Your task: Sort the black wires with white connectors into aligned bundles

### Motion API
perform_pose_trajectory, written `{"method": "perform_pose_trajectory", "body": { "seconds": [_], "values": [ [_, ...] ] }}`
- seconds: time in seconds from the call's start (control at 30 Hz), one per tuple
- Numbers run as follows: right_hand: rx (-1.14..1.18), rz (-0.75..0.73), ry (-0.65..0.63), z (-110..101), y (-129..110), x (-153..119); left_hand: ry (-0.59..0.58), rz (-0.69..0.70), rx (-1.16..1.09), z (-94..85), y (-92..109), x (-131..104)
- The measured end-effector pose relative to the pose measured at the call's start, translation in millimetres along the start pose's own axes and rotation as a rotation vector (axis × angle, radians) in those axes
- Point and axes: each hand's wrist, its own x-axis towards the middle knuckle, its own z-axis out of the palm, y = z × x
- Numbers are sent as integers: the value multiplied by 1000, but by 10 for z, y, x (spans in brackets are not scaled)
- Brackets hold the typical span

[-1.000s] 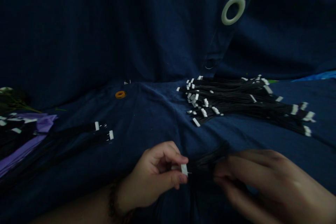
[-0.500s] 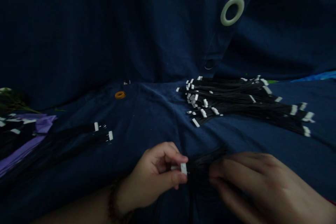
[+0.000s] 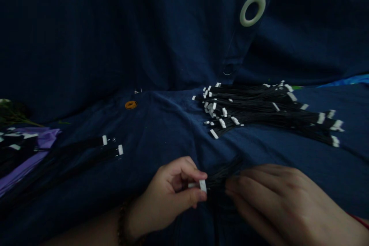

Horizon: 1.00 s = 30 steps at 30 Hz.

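Observation:
A small white connector (image 3: 203, 186) is pinched between the thumb and forefinger of my left hand (image 3: 173, 196). Black wires (image 3: 221, 175) run from it to the right, and others hang down below. A tiny bright metal tip shows at the connector's right side. Just right of it, my right hand (image 3: 276, 196) has its fingertips pressed together on the black wires. Which strand they grip is lost in the dark and blur.
Blue cloth (image 3: 161, 130) covers the surface. A pile of black wire harnesses (image 3: 259, 103) with white connectors lies at the back right. More wires with white connectors (image 3: 104, 140) lie left, beside a purple bag (image 3: 49, 136). An orange coil (image 3: 131, 105) sits farther back.
My right hand has shifted slightly left, closer to the connector. My left hand keeps its pinch on the connector, almost still. The whole view has drifted a little.

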Motion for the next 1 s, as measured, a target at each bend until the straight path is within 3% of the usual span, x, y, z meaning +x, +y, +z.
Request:
{"method": "perform_pose_trajectory", "body": {
  "seconds": [0.4, 0.6, 0.67, 0.77, 0.8, 0.83, 0.87, 0.93, 1.0],
  "values": [
    [35, 22, -33, 66, -18, -13, -11, -82, -18, 14, 25, 23],
    [-13, 21, 47, 14, 149, 88, 98, -202, -70, 10, 2, 113],
    [129, 125, -43, -4, 208, 144, 108, -188, -58, 19, 12, 104],
    [503, 305, -407, -29, 294, 215, 130, -180, 22, -6, 129, 89],
    [604, 331, -475, -54, 322, 240, 158, -168, 55, -34, 197, 94],
    [683, 341, -462, -95, 347, 270, 204, -143, 84, -70, 276, 108],
    [754, 345, -370, -154, 364, 309, 261, -111, 107, -109, 356, 131],
    [951, 338, -8, -319, 349, 420, 378, -52, 126, -161, 494, 203],
    [1246, 301, 379, -512, 242, 583, 404, -64, 131, -119, 553, 297]
  ]
}}
